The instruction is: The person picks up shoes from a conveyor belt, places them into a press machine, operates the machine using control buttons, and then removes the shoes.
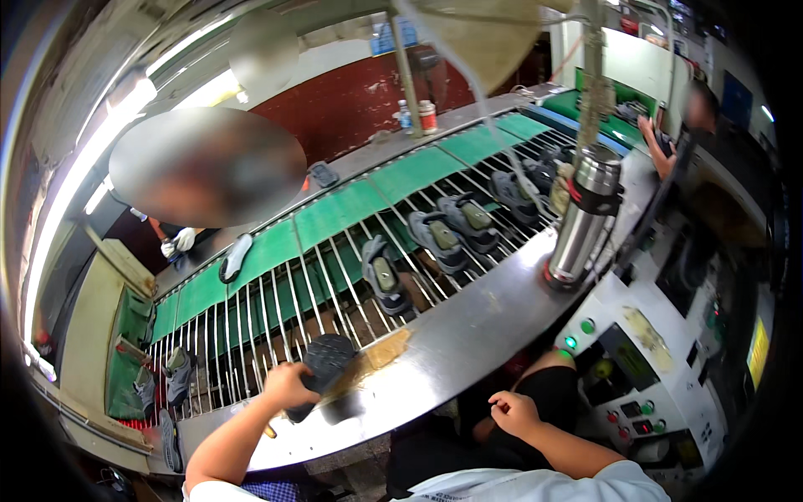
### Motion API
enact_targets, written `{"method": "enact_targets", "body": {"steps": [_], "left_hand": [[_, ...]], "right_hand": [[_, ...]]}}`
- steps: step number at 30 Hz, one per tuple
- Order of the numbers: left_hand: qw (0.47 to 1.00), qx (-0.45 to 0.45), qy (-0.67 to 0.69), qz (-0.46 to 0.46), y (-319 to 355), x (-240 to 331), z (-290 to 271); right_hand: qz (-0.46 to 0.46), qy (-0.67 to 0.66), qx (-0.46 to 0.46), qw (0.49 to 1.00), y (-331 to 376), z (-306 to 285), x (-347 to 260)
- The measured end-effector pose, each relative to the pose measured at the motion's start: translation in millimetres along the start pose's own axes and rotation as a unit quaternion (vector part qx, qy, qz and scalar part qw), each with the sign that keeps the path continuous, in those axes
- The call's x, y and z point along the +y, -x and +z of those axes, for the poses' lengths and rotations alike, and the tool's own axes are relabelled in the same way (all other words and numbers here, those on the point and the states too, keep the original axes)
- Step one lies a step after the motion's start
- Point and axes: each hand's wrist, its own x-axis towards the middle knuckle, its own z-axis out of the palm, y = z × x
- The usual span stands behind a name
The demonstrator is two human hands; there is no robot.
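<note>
My left hand (288,386) is closed on a dark shoe (329,361) at the near edge of the metal counter, its ribbed sole turned up toward me. The rest of that shoe is partly hidden by my fingers. Over my lap, apart from the counter, my right hand (514,413) has its fingers curled in and shows nothing in them. Beyond the left hand, a grey shoe (385,276) lies on the roller bars, with a pair of grey shoes (452,233) farther right.
A steel thermos (583,219) stands on the counter (477,322) at right, beside a control panel (640,368) with lit buttons. Green sheets (335,207) line the conveyor's far side. More shoes (178,376) sit at left. Co-workers are across the conveyor and at far right.
</note>
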Motion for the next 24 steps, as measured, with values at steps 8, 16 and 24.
{"method": "enact_targets", "body": {"steps": [8,16,24], "left_hand": [[0.971,0.121,0.012,0.207,36.8,179.3,79.2],[0.923,0.083,0.28,0.249,-60.2,182.6,112.5],[0.922,0.142,0.284,0.222,-61.7,244.5,99.8]], "right_hand": [[0.057,0.046,0.202,0.977,87.4,-99.6,33.8],[0.005,0.182,0.402,0.897,88.4,-225.1,56.7],[0.089,0.324,0.565,0.754,-19.4,-398.7,98.9]]}}
